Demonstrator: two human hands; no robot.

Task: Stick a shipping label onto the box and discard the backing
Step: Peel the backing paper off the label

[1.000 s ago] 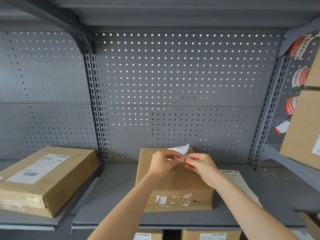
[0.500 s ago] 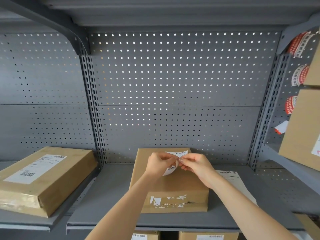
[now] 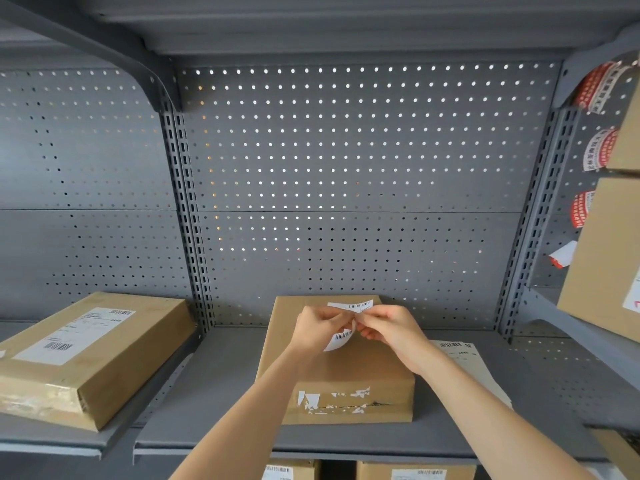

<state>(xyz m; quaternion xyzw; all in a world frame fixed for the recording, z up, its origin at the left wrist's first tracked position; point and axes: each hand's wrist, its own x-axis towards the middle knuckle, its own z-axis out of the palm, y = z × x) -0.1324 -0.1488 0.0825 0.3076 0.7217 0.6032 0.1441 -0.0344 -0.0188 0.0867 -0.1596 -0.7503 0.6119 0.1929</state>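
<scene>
A brown cardboard box (image 3: pixel 346 375) lies flat on the grey shelf (image 3: pixel 214 393), with torn white label scraps on its front face. Both hands are held over the box's top. My left hand (image 3: pixel 320 327) and my right hand (image 3: pixel 391 327) pinch a white shipping label (image 3: pixel 341 337) with barcodes between their fingertips. The label's upper strip (image 3: pixel 351 305) shows above the fingers and a curled lower part hangs below them. Whether label and backing are apart is hidden by the fingers.
A sheet of printed labels (image 3: pixel 467 362) lies on the shelf right of the box. A larger labelled box (image 3: pixel 86 355) sits on the left shelf. More boxes (image 3: pixel 602 271) and red-and-white stickers (image 3: pixel 601 150) are at the right; boxes (image 3: pixel 415 472) show below.
The label has turned from a raised corner above the fingers to a sheet spread between both hands, lower over the box. The hands stay pinched together.
</scene>
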